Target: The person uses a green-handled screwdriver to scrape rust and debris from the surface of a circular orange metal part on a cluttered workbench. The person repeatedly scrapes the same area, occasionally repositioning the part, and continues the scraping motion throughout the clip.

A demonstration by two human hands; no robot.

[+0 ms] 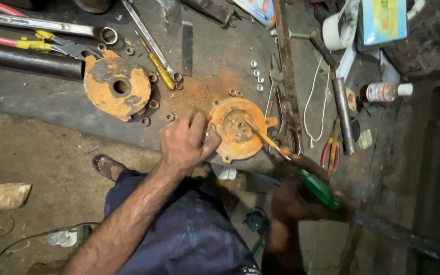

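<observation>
Repair workshop: grimy concrete floor (42, 147) strewn with wrenches (151, 43), pliers (332, 147), loose nuts (257, 76), rusty orange metal parts (118, 86).

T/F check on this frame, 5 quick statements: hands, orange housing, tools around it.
1. The left hand rests on the rim of the round orange housing. True.
2. The right hand holds a hammer. False: it holds a green-handled screwdriver, its tip inside the housing.
3. A second rusty orange disc lies apart, up and to the left of the housing. True.
4. The red-handled pliers are in the left hand. False: they lie on the ground to the right, untouched.
5. Loose silver nuts lie inside the housing. False: they sit on the ground above it.
</observation>
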